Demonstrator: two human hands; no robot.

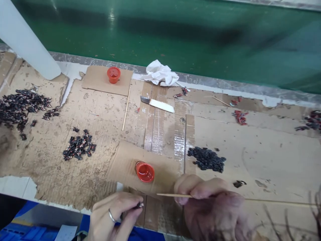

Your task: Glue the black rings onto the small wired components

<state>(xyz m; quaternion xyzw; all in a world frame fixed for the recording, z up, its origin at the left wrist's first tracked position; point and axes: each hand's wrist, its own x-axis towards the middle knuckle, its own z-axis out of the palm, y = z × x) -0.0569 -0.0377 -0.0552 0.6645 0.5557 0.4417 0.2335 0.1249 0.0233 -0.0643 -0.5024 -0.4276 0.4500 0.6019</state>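
Tan stick (172,195) — right fingers (209,188); black piece (138,205) — left fingers (122,202)

A crumpled white tissue (159,73) lies near the green panel (155,36). Just in front is a white-handled knife (160,105), dark blade leftward. A pale tube (30,40) slants in at upper left.

Left hand (116,217), seven o'clock: bare, plain narrow silver-coloured ring (112,216) round one finger. Dark cuff (80,235) at wrist, mostly cut off. Right hand (213,207), five o'clock: bare, slightly blurred. Blue clothing (147,233), six o'clock.
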